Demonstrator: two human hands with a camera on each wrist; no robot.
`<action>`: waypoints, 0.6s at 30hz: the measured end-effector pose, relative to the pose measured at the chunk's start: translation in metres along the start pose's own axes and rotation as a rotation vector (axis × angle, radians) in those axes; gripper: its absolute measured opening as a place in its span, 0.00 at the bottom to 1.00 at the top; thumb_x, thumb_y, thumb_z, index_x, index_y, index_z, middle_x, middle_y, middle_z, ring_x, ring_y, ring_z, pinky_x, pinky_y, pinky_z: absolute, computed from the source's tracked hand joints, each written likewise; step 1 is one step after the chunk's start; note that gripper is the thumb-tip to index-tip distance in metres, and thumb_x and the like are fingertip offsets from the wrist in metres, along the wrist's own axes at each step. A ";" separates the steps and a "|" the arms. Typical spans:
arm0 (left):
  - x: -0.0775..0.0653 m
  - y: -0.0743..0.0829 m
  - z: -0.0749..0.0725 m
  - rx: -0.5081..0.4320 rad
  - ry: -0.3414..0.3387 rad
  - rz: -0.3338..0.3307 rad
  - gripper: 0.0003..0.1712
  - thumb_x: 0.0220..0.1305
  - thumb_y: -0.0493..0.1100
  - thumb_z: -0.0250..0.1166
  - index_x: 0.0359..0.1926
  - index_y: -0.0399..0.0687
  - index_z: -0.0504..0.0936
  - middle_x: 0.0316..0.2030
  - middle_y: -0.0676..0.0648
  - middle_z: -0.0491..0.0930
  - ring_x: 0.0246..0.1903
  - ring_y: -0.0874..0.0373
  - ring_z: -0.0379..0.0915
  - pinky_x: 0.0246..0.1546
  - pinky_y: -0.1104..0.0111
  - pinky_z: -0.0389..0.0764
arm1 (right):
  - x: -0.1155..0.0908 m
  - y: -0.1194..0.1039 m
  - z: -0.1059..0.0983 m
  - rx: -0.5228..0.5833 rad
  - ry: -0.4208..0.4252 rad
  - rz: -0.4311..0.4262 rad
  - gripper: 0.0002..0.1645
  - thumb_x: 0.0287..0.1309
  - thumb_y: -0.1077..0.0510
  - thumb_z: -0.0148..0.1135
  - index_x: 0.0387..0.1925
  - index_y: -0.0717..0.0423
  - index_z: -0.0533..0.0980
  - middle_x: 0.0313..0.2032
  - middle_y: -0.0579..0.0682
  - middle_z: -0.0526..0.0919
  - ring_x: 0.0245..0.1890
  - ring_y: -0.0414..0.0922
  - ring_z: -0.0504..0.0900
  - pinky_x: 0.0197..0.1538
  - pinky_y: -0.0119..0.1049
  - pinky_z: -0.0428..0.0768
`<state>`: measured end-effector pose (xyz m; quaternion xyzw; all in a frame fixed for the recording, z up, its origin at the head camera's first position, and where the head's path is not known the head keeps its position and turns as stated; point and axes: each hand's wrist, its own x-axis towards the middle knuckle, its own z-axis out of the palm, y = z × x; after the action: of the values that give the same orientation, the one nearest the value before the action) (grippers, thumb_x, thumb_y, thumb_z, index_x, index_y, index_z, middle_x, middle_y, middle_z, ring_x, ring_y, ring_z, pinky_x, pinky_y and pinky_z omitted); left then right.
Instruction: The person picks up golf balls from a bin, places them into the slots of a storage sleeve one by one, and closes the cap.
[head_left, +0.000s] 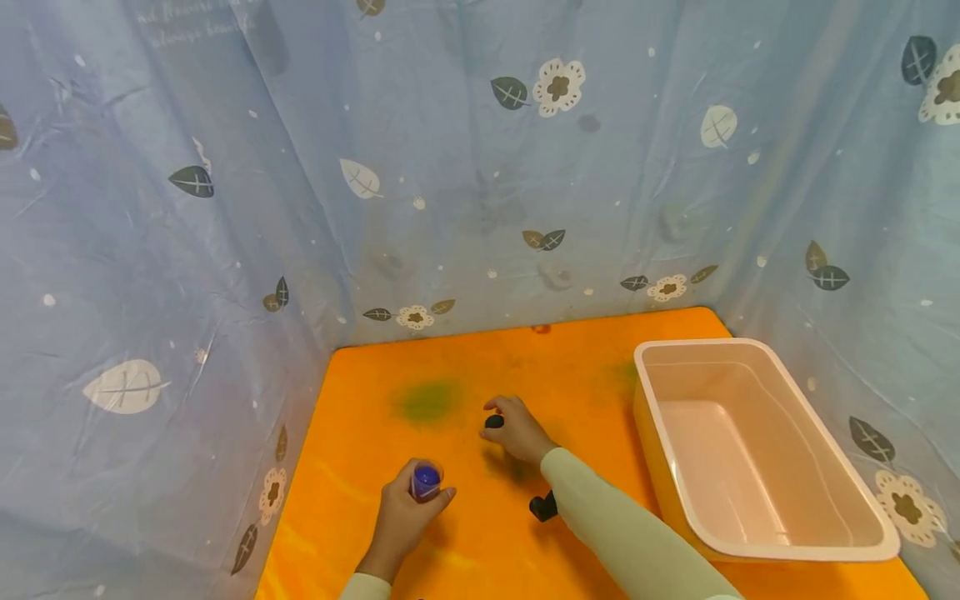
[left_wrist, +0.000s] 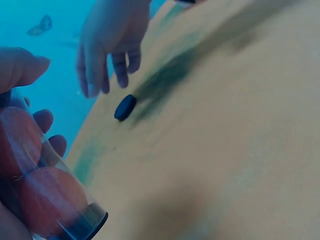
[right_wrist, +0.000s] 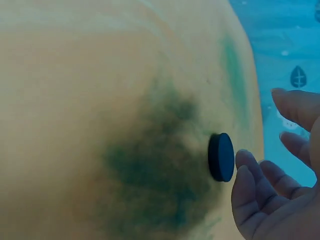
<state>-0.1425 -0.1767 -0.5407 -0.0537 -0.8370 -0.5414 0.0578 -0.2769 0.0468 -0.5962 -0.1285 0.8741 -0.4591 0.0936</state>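
Observation:
My left hand [head_left: 405, 508] grips a clear cylindrical container [head_left: 425, 492] with its fingers and thumb curled round it. Inside are balls [left_wrist: 52, 200], blue-purple in the head view and reddish in the left wrist view, where two show. The container's end that shows in that view has a dark rim. A round black cap [right_wrist: 221, 157] sits on the orange table. Just over it hovers my right hand [head_left: 521, 429], its fingers loosely bent and spread. Both wrist views show a gap between these fingers and the cap.
On the right of the orange table [head_left: 360, 533] stands a deep, pale pink bin [head_left: 660, 450]. A small black piece [head_left: 543, 507] shows beside the right sleeve, partly hidden by it. Blue patterned curtains [head_left: 465, 167] enclose the table at the back and sides. Greenish stains mark the tabletop.

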 end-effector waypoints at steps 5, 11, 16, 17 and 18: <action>-0.002 0.000 0.001 0.003 -0.010 -0.007 0.22 0.48 0.49 0.77 0.42 0.49 0.79 0.34 0.54 0.81 0.36 0.52 0.79 0.35 0.65 0.79 | 0.014 0.002 0.009 -0.127 0.036 0.059 0.35 0.54 0.40 0.68 0.59 0.48 0.70 0.52 0.53 0.68 0.33 0.43 0.75 0.37 0.41 0.76; 0.001 -0.006 0.003 0.021 -0.014 -0.015 0.21 0.49 0.49 0.77 0.42 0.52 0.79 0.34 0.55 0.80 0.34 0.57 0.78 0.33 0.66 0.79 | 0.019 0.008 0.019 -0.179 0.093 0.090 0.32 0.52 0.46 0.71 0.57 0.50 0.72 0.49 0.52 0.68 0.36 0.47 0.76 0.41 0.46 0.76; 0.003 -0.030 0.009 0.008 0.016 -0.024 0.24 0.45 0.50 0.79 0.42 0.52 0.79 0.35 0.55 0.81 0.37 0.52 0.79 0.35 0.65 0.78 | 0.022 0.017 0.029 -0.321 0.059 0.034 0.21 0.57 0.49 0.68 0.51 0.45 0.75 0.44 0.47 0.68 0.34 0.45 0.75 0.38 0.42 0.76; 0.004 -0.035 0.010 0.005 0.014 -0.032 0.24 0.45 0.51 0.79 0.42 0.53 0.79 0.35 0.55 0.81 0.37 0.51 0.79 0.35 0.65 0.78 | 0.022 0.018 0.031 -0.341 0.048 0.018 0.19 0.57 0.50 0.67 0.50 0.45 0.76 0.43 0.47 0.68 0.33 0.44 0.75 0.36 0.41 0.75; 0.003 -0.038 0.010 0.005 0.009 -0.037 0.24 0.45 0.52 0.78 0.43 0.54 0.79 0.35 0.55 0.81 0.37 0.51 0.79 0.35 0.65 0.78 | 0.021 0.019 0.032 -0.362 0.040 0.004 0.17 0.58 0.51 0.67 0.49 0.44 0.77 0.42 0.46 0.67 0.31 0.44 0.74 0.34 0.40 0.75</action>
<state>-0.1520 -0.1830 -0.5781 -0.0356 -0.8391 -0.5403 0.0517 -0.2907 0.0255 -0.6305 -0.1322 0.9443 -0.2967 0.0526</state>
